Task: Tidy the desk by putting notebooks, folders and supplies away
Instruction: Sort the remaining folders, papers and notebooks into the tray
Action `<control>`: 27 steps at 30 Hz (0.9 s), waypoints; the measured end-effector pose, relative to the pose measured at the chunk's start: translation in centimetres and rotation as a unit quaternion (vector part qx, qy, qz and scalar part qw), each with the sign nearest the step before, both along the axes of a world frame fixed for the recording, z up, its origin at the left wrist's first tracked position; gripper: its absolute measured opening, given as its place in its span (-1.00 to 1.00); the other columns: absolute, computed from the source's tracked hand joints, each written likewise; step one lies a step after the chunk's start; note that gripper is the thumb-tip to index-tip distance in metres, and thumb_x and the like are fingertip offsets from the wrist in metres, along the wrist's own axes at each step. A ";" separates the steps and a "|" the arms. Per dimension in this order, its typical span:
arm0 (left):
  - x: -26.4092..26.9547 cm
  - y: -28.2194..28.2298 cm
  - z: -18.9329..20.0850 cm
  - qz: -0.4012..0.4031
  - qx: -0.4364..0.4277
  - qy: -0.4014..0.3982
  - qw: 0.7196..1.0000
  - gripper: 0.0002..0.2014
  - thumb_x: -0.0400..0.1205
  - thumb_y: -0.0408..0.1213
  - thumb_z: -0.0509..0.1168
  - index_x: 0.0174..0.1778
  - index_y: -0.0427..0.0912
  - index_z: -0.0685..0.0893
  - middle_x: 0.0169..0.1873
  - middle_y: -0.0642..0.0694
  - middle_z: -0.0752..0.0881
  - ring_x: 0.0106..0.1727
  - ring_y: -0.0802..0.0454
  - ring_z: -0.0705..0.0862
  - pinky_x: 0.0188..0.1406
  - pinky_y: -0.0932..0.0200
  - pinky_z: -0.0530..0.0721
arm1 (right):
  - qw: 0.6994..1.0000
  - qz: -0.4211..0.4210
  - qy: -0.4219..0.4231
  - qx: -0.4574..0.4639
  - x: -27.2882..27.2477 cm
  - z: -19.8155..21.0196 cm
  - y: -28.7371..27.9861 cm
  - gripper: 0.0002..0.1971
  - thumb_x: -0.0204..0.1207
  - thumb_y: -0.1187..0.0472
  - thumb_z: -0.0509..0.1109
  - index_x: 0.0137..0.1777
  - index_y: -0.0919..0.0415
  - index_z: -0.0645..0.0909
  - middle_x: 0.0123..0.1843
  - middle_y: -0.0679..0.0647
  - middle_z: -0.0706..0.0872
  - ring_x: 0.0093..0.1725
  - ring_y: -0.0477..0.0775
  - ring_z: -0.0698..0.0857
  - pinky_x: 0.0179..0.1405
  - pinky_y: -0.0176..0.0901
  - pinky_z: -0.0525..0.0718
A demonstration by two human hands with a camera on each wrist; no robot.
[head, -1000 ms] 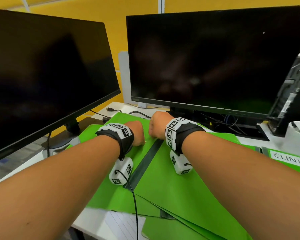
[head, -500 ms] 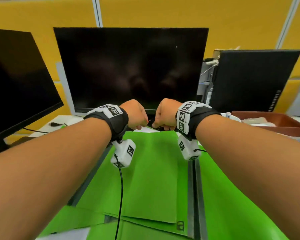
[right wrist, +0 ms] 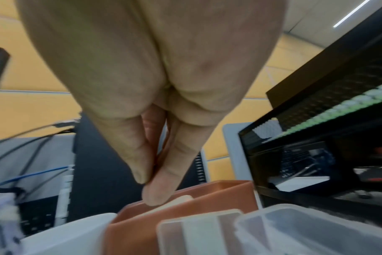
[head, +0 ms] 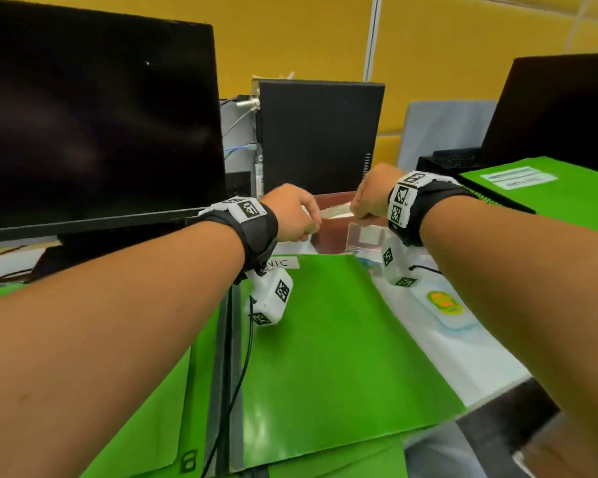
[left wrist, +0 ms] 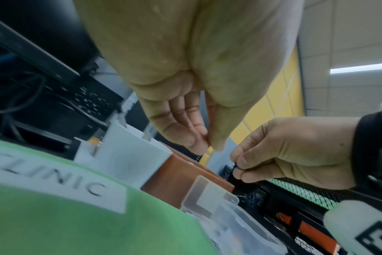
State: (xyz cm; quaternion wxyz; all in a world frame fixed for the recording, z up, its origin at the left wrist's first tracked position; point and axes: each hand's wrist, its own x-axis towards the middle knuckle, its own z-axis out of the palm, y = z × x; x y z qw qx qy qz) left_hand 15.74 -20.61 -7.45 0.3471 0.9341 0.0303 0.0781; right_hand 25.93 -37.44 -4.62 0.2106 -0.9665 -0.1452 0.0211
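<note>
Two hands pinch small things above a brown tray, folders spread on the tabletop below.

Largest nearby, the black monitor point(head: 94, 122) and computer tower point(head: 320, 136) stand behind; green folders point(head: 332, 350) lie under both forearms. The brown tray point(head: 328, 232) sits beyond them, a clear plastic box point(head: 365, 238) beside it. The left hand point(head: 292, 213) has its grip closed, fingertips together on something too small to identify; the right hand point(head: 372, 196) pinches a small dark item likewise.

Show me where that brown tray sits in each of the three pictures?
Head: brown tray at centre, between the two hands, before the black computer tower.
Left wrist: lower centre, under the fingertips.
Right wrist: bottom centre, below the fingertips.
Shared landmark: the clear plastic box beside it.
</note>
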 end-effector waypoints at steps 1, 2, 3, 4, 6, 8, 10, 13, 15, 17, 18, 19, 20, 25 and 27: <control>0.8 -1.1 -0.3 -0.014 -0.002 0.008 1.000 -0.90 0.54 -0.42 0.52 -0.25 -0.14 0.81 -0.47 -0.10 0.80 -0.50 0.13 0.73 -0.35 0.23 0.75 | 0.999 -0.026 -0.006 -0.026 0.9 -0.5 -1.0 -0.91 0.31 0.28 0.60 -0.24 0.17 0.74 -0.15 0.18 0.85 -0.19 0.15 0.85 -0.16 -0.05 0.87; 1.6 -2.0 -0.5 -0.025 -0.004 0.018 1.000 -0.90 0.53 -0.41 0.54 -0.27 -0.14 0.83 -0.46 -0.10 0.81 -0.49 0.12 0.74 -0.31 0.22 0.77 | 0.997 -0.056 -0.017 -0.059 1.4 -0.8 -1.9 -0.93 0.25 0.30 0.58 -0.28 0.22 0.75 -0.23 0.19 0.84 -0.28 0.13 0.81 -0.22 -0.07 0.85; 2.3 -2.9 -0.8 -0.032 -0.007 0.028 0.999 -0.90 0.52 -0.40 0.55 -0.28 -0.13 0.85 -0.45 -0.10 0.82 -0.46 0.10 0.75 -0.27 0.19 0.79 | 0.993 -0.078 -0.024 -0.090 1.8 -1.3 -2.6 -0.93 0.22 0.29 0.57 -0.33 0.24 0.73 -0.31 0.18 0.81 -0.34 0.12 0.77 -0.26 -0.09 0.81; 3.0 -3.7 -1.0 -0.034 -0.006 0.034 0.999 -0.89 0.51 -0.39 0.56 -0.30 -0.11 0.86 -0.46 -0.06 0.82 -0.44 0.08 0.77 -0.24 0.16 0.81 | 0.989 -0.088 -0.024 -0.118 1.9 -1.8 -3.2 -0.90 0.25 0.28 0.55 -0.37 0.24 0.68 -0.35 0.16 0.76 -0.40 0.13 0.72 -0.34 -0.14 0.72; 4.3 -5.3 -1.3 -0.030 0.004 0.032 0.999 -0.89 0.51 -0.37 0.54 -0.29 -0.10 0.89 -0.49 0.02 0.81 -0.38 0.07 0.80 -0.17 0.08 0.86 | 0.984 -0.101 -0.031 -0.142 2.1 -2.8 -4.0 -0.83 0.40 0.25 0.52 -0.35 0.19 0.59 -0.36 0.14 0.67 -0.43 0.12 0.63 -0.43 -0.18 0.54; 5.4 -6.7 -1.4 -0.028 0.016 0.028 0.999 -0.89 0.56 -0.37 0.46 -0.15 -0.19 0.91 -0.43 0.01 0.83 -0.27 0.02 0.85 -0.07 -0.04 0.87 | 0.982 -0.120 -0.043 -0.139 3.0 -3.9 -5.2 -0.79 0.52 0.26 0.50 -0.29 0.20 0.54 -0.35 0.11 0.59 -0.35 0.12 0.64 -0.36 -0.14 0.54; 6.5 -7.8 -1.7 -0.034 0.025 0.035 0.999 -0.82 0.63 -0.38 0.36 0.02 -0.28 0.86 -0.23 -0.12 0.87 -0.08 -0.11 0.86 0.01 -0.09 0.85 | 0.982 -0.126 -0.045 -0.136 3.3 -4.5 -5.9 -0.86 0.57 0.27 0.48 -0.17 0.22 0.57 -0.31 0.10 0.59 -0.26 0.14 0.65 -0.33 -0.13 0.55; 7.7 -8.8 -2.3 -0.039 0.044 0.059 0.997 -0.79 0.68 -0.27 0.35 0.11 -0.27 0.82 -0.01 -0.22 0.86 0.04 -0.18 0.85 0.07 -0.08 0.84 | 0.986 -0.127 -0.026 -0.109 4.4 -5.6 -6.8 -0.85 0.56 0.22 0.49 -0.19 0.22 0.60 -0.21 0.10 0.76 -0.21 0.13 0.78 -0.33 -0.13 0.66; 8.1 -9.4 -2.7 -0.042 0.042 0.075 0.995 -0.79 0.69 -0.26 0.35 0.14 -0.25 0.82 -0.01 -0.19 0.86 -0.02 -0.12 0.85 0.04 0.03 0.83 | 0.988 -0.118 -0.010 -0.103 5.1 -6.4 -7.5 -0.82 0.56 0.19 0.48 -0.23 0.21 0.61 -0.15 0.11 0.80 -0.16 0.13 0.81 -0.23 -0.12 0.74; 8.3 -9.9 -3.0 -0.049 0.042 0.074 0.995 -0.79 0.71 -0.30 0.32 0.13 -0.21 0.84 -0.03 -0.17 0.86 -0.10 -0.06 0.81 0.02 0.05 0.81 | 0.991 -0.110 -0.010 -0.069 5.5 -6.6 -8.0 -0.87 0.53 0.19 0.48 -0.04 0.25 0.71 -0.05 0.16 0.80 -0.10 0.18 0.81 -0.13 -0.01 0.81; 8.5 -10.3 -3.1 -0.050 0.039 0.068 0.996 -0.79 0.70 -0.31 0.31 0.09 -0.18 0.85 -0.08 -0.17 0.87 -0.15 -0.04 0.79 -0.01 0.05 0.80 | 0.991 -0.114 -0.014 -0.074 5.8 -6.6 -8.2 -0.86 0.54 0.19 0.46 0.01 0.25 0.71 -0.01 0.18 0.80 -0.09 0.20 0.81 -0.13 0.01 0.82; 8.6 -10.7 -3.2 -0.051 0.021 0.061 0.997 -0.80 0.70 -0.30 0.31 0.05 -0.14 0.87 -0.15 -0.16 0.87 -0.20 -0.04 0.80 -0.10 0.08 0.81 | 0.987 -0.122 -0.013 -0.101 5.8 -6.5 -8.5 -0.90 0.56 0.21 0.45 -0.06 0.25 0.69 -0.01 0.16 0.79 -0.14 0.17 0.79 -0.24 -0.03 0.77; 8.8 -11.1 -3.2 -0.053 -0.004 0.059 0.997 -0.81 0.69 -0.29 0.32 0.01 -0.11 0.87 -0.22 -0.14 0.86 -0.27 -0.01 0.80 -0.23 0.14 0.80 | 0.984 -0.134 -0.011 -0.117 5.9 -6.4 -8.9 -0.88 0.58 0.23 0.43 -0.16 0.24 0.63 -0.02 0.14 0.79 -0.19 0.15 0.75 -0.39 -0.10 0.65; 10.4 -13.1 -3.7 -0.073 -0.050 0.068 0.994 -0.83 0.70 -0.31 0.34 0.02 -0.05 0.84 -0.22 -0.09 0.80 -0.27 0.05 0.76 -0.20 0.13 0.78 | 0.976 -0.163 -0.027 -0.140 6.3 -6.6 -10.0 -0.80 0.66 0.20 0.38 0.19 0.27 0.60 -0.04 0.12 0.61 0.13 0.23 0.73 -0.20 -0.09 0.53; 11.0 -13.6 -4.2 -0.077 -0.047 0.075 0.993 -0.82 0.70 -0.32 0.34 0.06 -0.03 0.84 -0.12 -0.06 0.81 -0.22 0.06 0.81 -0.24 0.16 0.79 | 0.976 -0.169 -0.028 -0.136 6.5 -7.2 -10.2 -0.75 0.68 0.15 0.36 0.24 0.28 0.60 -0.05 0.14 0.57 0.10 0.24 0.70 -0.13 -0.08 0.53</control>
